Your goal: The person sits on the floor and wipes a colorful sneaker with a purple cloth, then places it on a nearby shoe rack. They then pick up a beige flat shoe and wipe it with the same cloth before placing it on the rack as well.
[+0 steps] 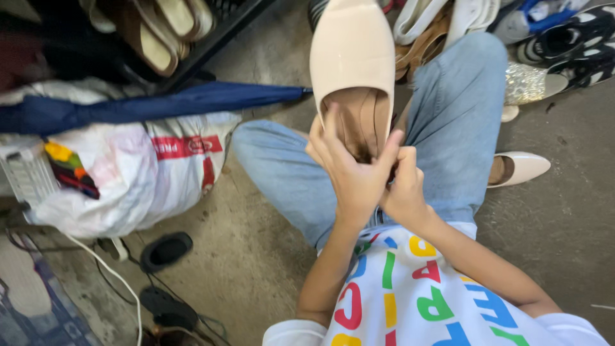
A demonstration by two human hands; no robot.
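A glossy cream flat shoe [351,51] with a tan lining is held up over my lap, toe pointing away from me. My left hand [349,170] wraps the heel end from the left, fingers spread across the opening. My right hand [405,182] is closed against the heel from the right, partly hidden behind the left hand. What its fingers pinch cannot be seen. A matching cream shoe [522,168] lies on the concrete floor to the right of my knee.
A white plastic bag [138,176] and a folded blue umbrella [160,104] lie at left. A black rack [211,35] with tan sandals stands behind them. More shoes [564,38] pile at top right. Black shoe soles [166,250] and a white cable [122,282] sit at lower left.
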